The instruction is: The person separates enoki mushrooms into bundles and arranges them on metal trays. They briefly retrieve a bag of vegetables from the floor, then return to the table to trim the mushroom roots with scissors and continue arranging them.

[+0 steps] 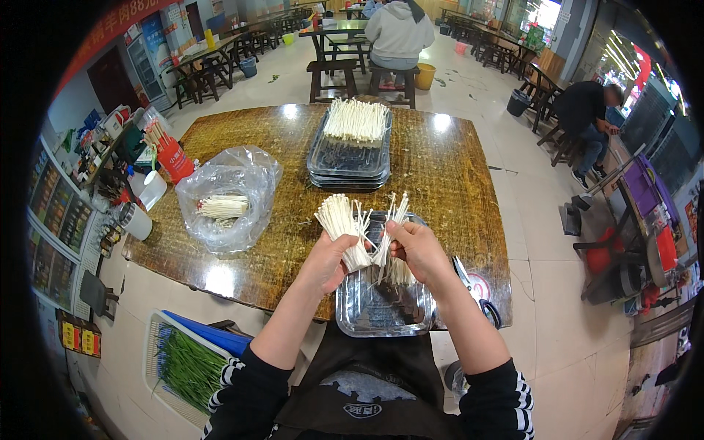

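My left hand (328,258) grips a thick bunch of enoki mushrooms (342,223), caps pointing away from me. A thinner cluster of enoki (394,223) is pinched in my right hand (417,247), close beside the bunch. Both hands are over a clear plastic tray (379,313) at the table's near edge; more enoki (400,272) lies in it, partly hidden by my right hand. Beyond it stands a stack of similar trays (347,162), the top one holding a neat row of enoki (356,120). An open clear plastic bag (258,181) on the left contains another enoki bunch (223,207).
Scissors (476,291) lie by my right forearm on the wooden table (440,165). A red chopstick holder (175,159) and a white cup (135,221) are at the left. A basket of green vegetables (190,363) sits on the floor. One person (399,33) sits ahead, another (583,110) at right.
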The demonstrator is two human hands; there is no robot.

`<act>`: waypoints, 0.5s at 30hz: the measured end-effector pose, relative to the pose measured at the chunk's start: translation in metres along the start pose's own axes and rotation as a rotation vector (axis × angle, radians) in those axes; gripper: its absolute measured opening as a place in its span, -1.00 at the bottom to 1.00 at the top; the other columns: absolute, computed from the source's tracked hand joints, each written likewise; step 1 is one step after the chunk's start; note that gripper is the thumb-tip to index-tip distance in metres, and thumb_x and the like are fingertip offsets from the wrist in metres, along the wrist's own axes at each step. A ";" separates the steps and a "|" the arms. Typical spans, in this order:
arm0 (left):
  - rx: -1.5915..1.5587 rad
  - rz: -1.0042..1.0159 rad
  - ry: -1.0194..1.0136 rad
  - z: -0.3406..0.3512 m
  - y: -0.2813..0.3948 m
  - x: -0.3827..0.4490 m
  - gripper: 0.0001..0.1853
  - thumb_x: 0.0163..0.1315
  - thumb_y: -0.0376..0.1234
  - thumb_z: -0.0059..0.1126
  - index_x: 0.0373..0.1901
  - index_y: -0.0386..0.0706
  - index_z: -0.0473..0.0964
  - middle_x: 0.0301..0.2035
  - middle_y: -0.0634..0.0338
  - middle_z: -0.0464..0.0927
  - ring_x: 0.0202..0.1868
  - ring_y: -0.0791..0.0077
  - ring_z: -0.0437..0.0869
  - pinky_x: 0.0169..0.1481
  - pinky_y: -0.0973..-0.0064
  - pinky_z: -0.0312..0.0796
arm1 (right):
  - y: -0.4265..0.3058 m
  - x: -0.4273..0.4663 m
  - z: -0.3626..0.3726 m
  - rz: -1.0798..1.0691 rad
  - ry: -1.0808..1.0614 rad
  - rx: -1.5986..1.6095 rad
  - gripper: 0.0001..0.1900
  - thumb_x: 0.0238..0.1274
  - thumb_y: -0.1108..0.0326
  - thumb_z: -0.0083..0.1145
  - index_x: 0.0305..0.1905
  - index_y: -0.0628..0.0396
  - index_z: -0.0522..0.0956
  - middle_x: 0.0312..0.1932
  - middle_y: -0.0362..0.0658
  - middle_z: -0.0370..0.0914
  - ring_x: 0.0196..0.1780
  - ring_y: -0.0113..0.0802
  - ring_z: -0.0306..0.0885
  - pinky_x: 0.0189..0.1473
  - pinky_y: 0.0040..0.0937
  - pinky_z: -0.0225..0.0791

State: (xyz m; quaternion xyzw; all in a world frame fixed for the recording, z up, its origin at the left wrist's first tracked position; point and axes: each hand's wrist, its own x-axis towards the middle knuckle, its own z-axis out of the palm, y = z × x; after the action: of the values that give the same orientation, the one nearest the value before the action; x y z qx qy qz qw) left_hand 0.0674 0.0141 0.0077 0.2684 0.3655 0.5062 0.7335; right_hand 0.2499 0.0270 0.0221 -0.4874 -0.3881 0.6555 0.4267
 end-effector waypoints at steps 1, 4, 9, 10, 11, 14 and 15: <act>0.003 -0.006 -0.012 0.000 0.000 -0.001 -0.51 0.21 -0.57 -0.02 0.19 -0.23 0.16 -0.08 0.06 0.51 -0.12 0.32 0.63 -0.03 0.31 0.56 | 0.001 0.001 -0.002 0.010 -0.019 -0.023 -0.70 0.32 0.16 0.18 -0.42 0.17 0.51 -0.58 -0.25 0.46 -0.54 -0.55 0.37 -0.41 -0.58 0.33; 0.099 -0.001 -0.052 0.013 -0.001 -0.004 -0.48 0.23 -0.58 0.01 0.22 -0.21 0.17 -0.01 0.09 0.48 -0.06 0.35 0.62 0.02 0.32 0.53 | 0.003 0.002 0.003 -0.042 0.004 -0.116 -0.70 0.30 0.19 0.21 -0.42 0.19 0.52 -0.58 -0.24 0.47 -0.53 -0.53 0.40 -0.44 -0.55 0.31; 0.233 0.076 -0.067 0.017 -0.008 0.003 -0.48 0.18 -0.55 0.16 0.17 -0.21 0.23 -0.09 0.15 0.52 -0.09 0.43 0.61 0.00 0.39 0.52 | 0.003 0.003 0.009 -0.064 -0.014 -0.225 -0.72 0.26 0.23 0.25 -0.45 0.19 0.53 -0.60 -0.24 0.47 -0.53 -0.52 0.40 -0.45 -0.55 0.29; 0.204 0.070 -0.060 0.015 -0.007 0.005 -0.49 0.16 -0.54 0.19 0.15 -0.22 0.25 -0.12 0.14 0.54 -0.12 0.41 0.64 -0.03 0.37 0.54 | 0.001 0.002 0.009 -0.063 -0.017 -0.237 -0.73 0.27 0.22 0.23 -0.43 0.20 0.54 -0.59 -0.24 0.47 -0.52 -0.53 0.40 -0.44 -0.56 0.28; 0.163 0.026 -0.054 0.014 -0.004 0.004 -0.49 0.17 -0.53 0.19 0.15 -0.22 0.26 -0.12 0.14 0.54 -0.13 0.40 0.64 -0.04 0.36 0.55 | 0.000 0.002 0.008 -0.063 -0.020 -0.250 -0.73 0.28 0.22 0.22 -0.41 0.21 0.55 -0.59 -0.25 0.46 -0.52 -0.53 0.39 -0.44 -0.56 0.28; 0.017 -0.050 0.001 0.018 0.006 -0.004 -0.53 0.19 -0.54 0.15 0.14 -0.22 0.28 -0.14 0.11 0.55 -0.19 0.35 0.67 -0.11 0.34 0.59 | -0.004 -0.002 0.004 -0.026 -0.061 -0.074 -0.75 0.33 0.21 0.17 -0.32 0.20 0.57 -0.58 -0.29 0.44 -0.51 -0.56 0.37 -0.42 -0.60 0.26; -0.001 -0.034 0.029 0.014 0.006 -0.003 -0.54 0.19 -0.53 0.15 0.14 -0.22 0.29 -0.15 0.11 0.55 -0.19 0.35 0.67 -0.11 0.34 0.59 | -0.005 -0.003 0.002 -0.013 -0.059 -0.051 -0.76 0.34 0.21 0.15 -0.28 0.19 0.57 -0.58 -0.30 0.43 -0.51 -0.57 0.36 -0.42 -0.61 0.26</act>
State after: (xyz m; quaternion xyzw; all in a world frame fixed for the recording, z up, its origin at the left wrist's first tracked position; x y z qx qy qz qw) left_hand 0.0749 0.0131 0.0212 0.2545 0.3804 0.4977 0.7368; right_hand 0.2490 0.0257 0.0281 -0.4761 -0.4203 0.6568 0.4066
